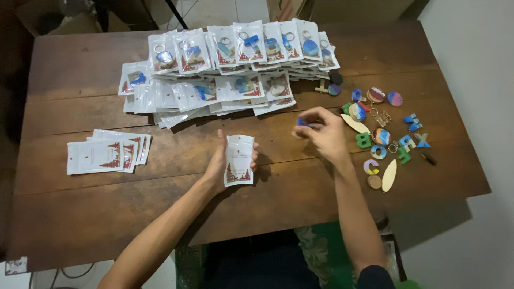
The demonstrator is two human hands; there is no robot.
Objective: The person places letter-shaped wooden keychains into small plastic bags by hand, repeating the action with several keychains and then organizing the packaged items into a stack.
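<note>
My left hand [220, 160] holds a small white packet [239, 159] with a red print along its bottom, upright just above the wooden table [267, 203]. My right hand [323, 130] is to its right, fingers pinched on a small blue keychain piece [302, 122]. Right of that hand lies a scatter of loose keychains [381, 136]: coloured letters, round discs and pale oval shapes.
A big spread of filled clear-and-white packets [230, 69] with keychains inside covers the far middle of the table. A small stack of empty white packets [107, 152] lies at the left. The table's near edge drops to a floor with green cloth below.
</note>
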